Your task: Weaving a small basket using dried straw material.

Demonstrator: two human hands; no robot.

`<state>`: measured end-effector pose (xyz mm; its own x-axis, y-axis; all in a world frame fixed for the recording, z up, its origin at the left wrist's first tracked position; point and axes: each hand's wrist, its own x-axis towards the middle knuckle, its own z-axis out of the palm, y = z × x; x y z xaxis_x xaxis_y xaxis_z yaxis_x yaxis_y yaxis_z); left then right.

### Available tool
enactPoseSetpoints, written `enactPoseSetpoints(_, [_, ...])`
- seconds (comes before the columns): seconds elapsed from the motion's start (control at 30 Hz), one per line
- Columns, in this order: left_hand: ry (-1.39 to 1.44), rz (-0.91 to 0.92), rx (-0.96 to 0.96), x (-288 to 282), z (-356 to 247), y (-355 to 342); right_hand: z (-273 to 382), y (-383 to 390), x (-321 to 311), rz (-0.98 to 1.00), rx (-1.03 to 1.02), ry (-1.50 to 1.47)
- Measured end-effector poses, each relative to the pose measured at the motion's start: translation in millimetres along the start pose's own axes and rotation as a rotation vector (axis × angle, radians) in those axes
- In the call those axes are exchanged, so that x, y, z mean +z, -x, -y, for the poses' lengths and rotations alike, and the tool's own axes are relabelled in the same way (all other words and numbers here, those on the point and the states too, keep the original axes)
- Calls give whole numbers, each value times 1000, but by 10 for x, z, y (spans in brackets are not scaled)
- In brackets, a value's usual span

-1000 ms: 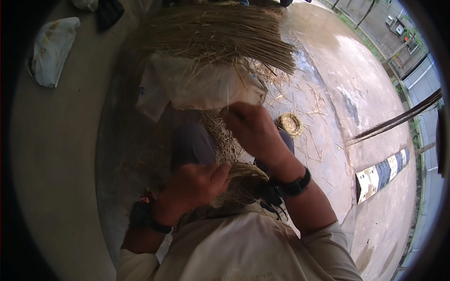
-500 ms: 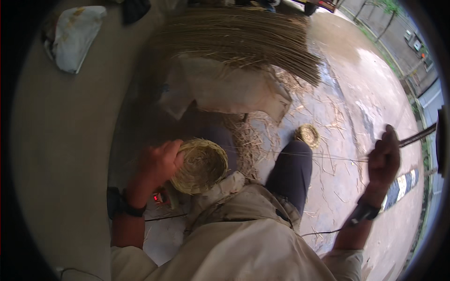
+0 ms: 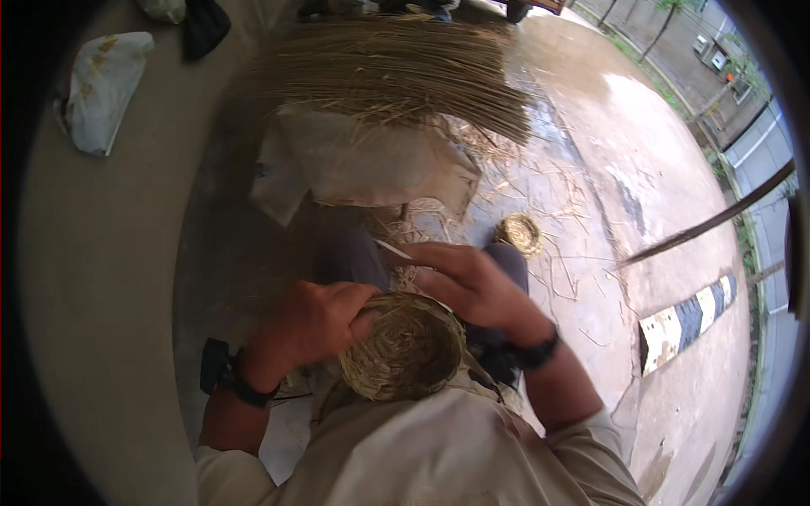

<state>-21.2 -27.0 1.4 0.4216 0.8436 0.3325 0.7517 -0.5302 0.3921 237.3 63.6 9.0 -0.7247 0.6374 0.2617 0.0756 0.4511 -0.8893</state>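
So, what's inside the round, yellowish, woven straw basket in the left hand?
In the basket, only woven straw shows; the left hand hides part of its left wall.

Downward fisheye view, head height

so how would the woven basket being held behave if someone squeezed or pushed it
The woven basket is probably light, being hollow with a strawlike weave. It looks open and round, so seems fairly stiff, perhaps flexing slightly. On its side, that round outline could let it roll.
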Motion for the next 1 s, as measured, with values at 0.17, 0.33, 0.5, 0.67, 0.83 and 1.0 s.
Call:
enactPoseSetpoints(0.17, [81, 23, -22, 159, -26, -38, -375, 267, -156, 327, 589, -236])
enactPoseSetpoints(0.33, [220, -10, -68, 271, 28, -17, -394, 908, -454, 358, 664, -288])
enactPoseSetpoints(0.5, [226, 35, -27, 320, 72, -74, -506, 1213, -710, 251, 649, -354])
enactPoseSetpoints(0.67, [189, 37, -21, 376, 71, -101, -70, 564, -214, -307, 360, -813])
enactPoseSetpoints(0.83, [56, 73, 7, 349, 47, -65, -259, 159, -357, -337, 365, -670])
enactPoseSetpoints(1.0, [-34, 160, -11, 344, 54, -22, -290, 352, -468, -328, 564, -922])
